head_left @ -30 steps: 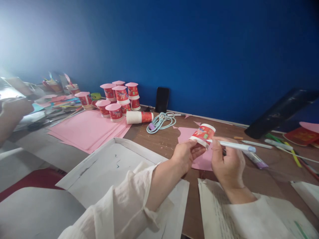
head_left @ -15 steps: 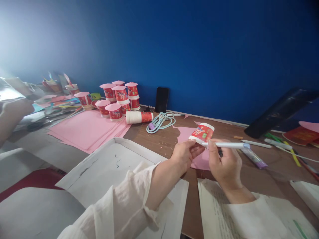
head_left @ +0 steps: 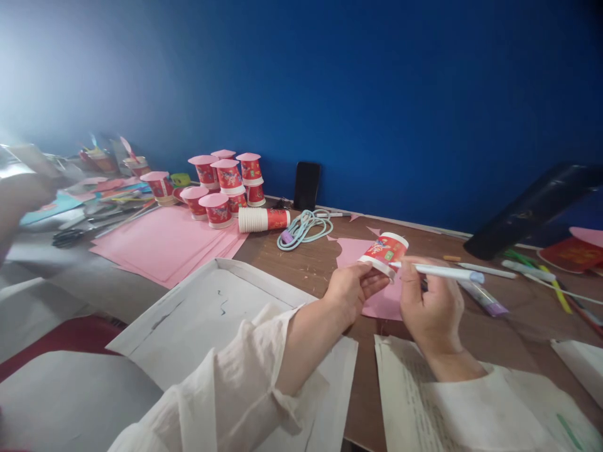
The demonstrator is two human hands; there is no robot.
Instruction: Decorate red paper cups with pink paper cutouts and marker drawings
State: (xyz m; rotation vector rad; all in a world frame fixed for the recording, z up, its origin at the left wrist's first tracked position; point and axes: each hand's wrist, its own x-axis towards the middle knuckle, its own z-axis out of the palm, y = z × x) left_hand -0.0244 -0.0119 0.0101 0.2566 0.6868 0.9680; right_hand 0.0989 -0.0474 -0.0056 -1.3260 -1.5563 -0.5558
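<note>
A red and white paper cup (head_left: 384,250) lies tilted above a cut pink sheet (head_left: 353,251), its white rim toward me. My left hand (head_left: 351,289) is closed on that rim, thumb on top and fingers underneath. In my right hand (head_left: 431,307) is a white marker (head_left: 443,271), held like a pen with its tip at the cup near the rim. Whether the tip touches the cup I cannot tell.
Red cups with pink paper discs (head_left: 228,179) stand at the back left, beside a nested cup stack (head_left: 264,220) on its side. A pale blue cable (head_left: 306,231), a phone (head_left: 307,186), pink sheets (head_left: 164,245) and a black cylinder (head_left: 527,210) lie around. Another person's hand (head_left: 28,191) shows far left.
My right hand and the marker have shifted slightly right, the tip moving along the cup near its rim. The cup has moved slightly right. The other person's hand has risen and blurred.
</note>
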